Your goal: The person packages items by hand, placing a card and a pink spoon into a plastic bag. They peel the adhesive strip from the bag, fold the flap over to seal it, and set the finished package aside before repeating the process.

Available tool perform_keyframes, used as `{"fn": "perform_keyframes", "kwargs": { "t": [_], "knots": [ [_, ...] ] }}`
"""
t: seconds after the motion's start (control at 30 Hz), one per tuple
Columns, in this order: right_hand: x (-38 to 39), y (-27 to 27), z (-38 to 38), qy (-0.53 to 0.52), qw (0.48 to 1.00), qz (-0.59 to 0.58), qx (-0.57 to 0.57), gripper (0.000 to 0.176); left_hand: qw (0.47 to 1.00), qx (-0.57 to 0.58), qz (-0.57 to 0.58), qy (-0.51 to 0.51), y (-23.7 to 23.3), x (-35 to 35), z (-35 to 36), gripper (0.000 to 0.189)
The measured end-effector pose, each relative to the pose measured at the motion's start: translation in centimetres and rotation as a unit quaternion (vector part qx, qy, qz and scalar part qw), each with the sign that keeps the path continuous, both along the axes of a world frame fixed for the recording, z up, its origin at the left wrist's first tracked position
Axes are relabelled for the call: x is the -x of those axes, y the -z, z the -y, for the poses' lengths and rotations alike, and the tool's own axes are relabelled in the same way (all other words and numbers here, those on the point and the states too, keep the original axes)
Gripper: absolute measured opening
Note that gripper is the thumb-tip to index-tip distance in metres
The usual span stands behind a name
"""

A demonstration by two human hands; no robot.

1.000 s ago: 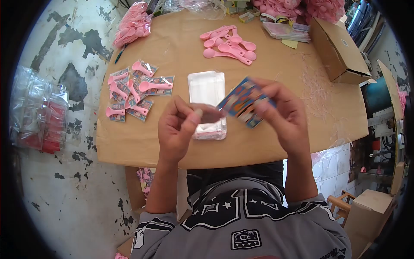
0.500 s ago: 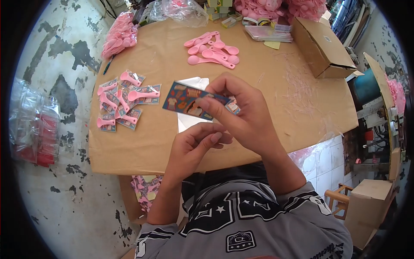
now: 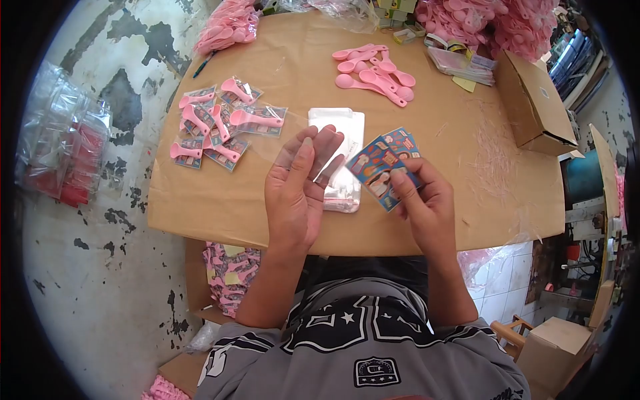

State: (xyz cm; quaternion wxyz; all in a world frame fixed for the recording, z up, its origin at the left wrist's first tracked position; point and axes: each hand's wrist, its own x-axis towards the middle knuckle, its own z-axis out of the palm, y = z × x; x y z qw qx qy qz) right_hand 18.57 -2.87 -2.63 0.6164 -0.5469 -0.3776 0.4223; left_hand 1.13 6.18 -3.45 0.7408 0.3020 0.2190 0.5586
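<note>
My left hand (image 3: 297, 193) is raised over the table, with its palm partly turned up. A see-through plastic bag (image 3: 267, 143) lies across its fingers under the thumb, faint and hard to outline. My right hand (image 3: 430, 203) pinches several printed blue cards (image 3: 383, 170), fanned between thumb and fingers. Just behind and between the hands lies a whitish stack of clear bags (image 3: 343, 193). To the left sits a cluster of bagged pink spoons with cards (image 3: 257, 119). Farther back is a loose pile of pink spoons (image 3: 377, 77).
A cardboard box (image 3: 533, 100) stands at the right table edge. Big bags of pink spoons (image 3: 460, 17) and tape rolls (image 3: 459, 45) are at the back. Another spoon bag (image 3: 230, 27) and a pen (image 3: 205, 65) lie back left. Below, a box holds packed pieces (image 3: 230, 277).
My hands have moved apart; the right drew back and right with the cards, which now show fanned. The left rose and opened out, with clear film across its fingers. The view shifted.
</note>
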Motion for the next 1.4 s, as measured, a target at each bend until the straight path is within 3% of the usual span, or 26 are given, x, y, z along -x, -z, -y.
{"fn": "perform_keyframes", "kwargs": {
  "t": [0.17,0.27,0.47,0.67,0.97,1.07,1.17,1.4],
  "knots": [
    [0.8,0.2,-0.4,-0.022,0.994,-0.104,-0.018,0.021,0.999,-0.034,-0.013,0.008,0.0,-1.2,0.6,0.033],
    [1.1,0.3,-0.4,-0.029,0.993,-0.109,-0.022,0.022,0.999,-0.028,-0.035,-0.005,-0.1,-1.5,0.8,0.033],
    [-0.7,-0.2,0.2,-0.150,0.985,0.068,0.059,0.026,0.998,-0.038,-0.037,0.021,-0.2,-1.7,1.1,0.035],
    [-0.3,-0.3,0.1,-0.054,0.994,-0.092,-0.019,0.018,0.998,-0.044,-0.046,0.018,-0.4,-1.8,1.3,0.035],
    [3.6,1.6,-1.0,0.035,0.985,-0.111,-0.129,0.019,0.997,-0.054,-0.029,0.053,-0.6,-3.2,3.0,0.040],
    [4.8,0.1,-1.0,0.031,0.984,-0.129,-0.117,0.018,0.997,-0.046,-0.037,0.049,-0.8,-2.7,3.2,0.034],
    [3.9,0.6,-0.6,-0.036,0.988,-0.126,-0.082,0.021,0.997,-0.049,-0.056,0.036,-1.1,-1.9,2.7,0.052],
    [4.1,0.2,-0.2,-0.059,0.991,-0.117,-0.025,0.015,0.990,-0.072,0.104,0.061,-2.6,-0.8,1.1,0.063]
  ]
}}
